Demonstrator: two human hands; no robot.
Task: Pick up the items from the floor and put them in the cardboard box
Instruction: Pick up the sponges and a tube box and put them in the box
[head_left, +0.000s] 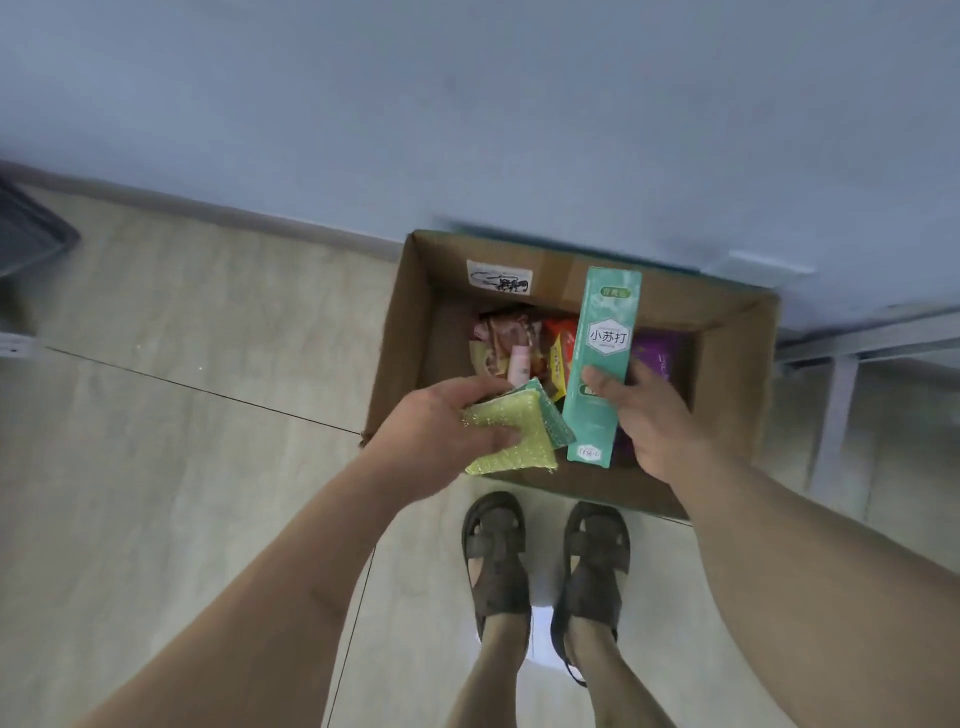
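Note:
An open cardboard box (410, 332) stands on the floor against the wall, just beyond my feet. Inside lie snack packets (506, 332), a small pink bottle (519, 366) and a purple packet (660, 353). My left hand (441, 431) grips yellow-green scouring pads (511, 447) over the box's near left corner. My right hand (660, 421) holds a long mint-green carton (602, 343) upright over the box's middle, thumb across its front.
My two sandalled feet (545, 561) stand on the tiled floor right before the box. A pale metal frame (836, 384) stands to the right of the box. A dark bin (31, 228) shows at the far left edge.

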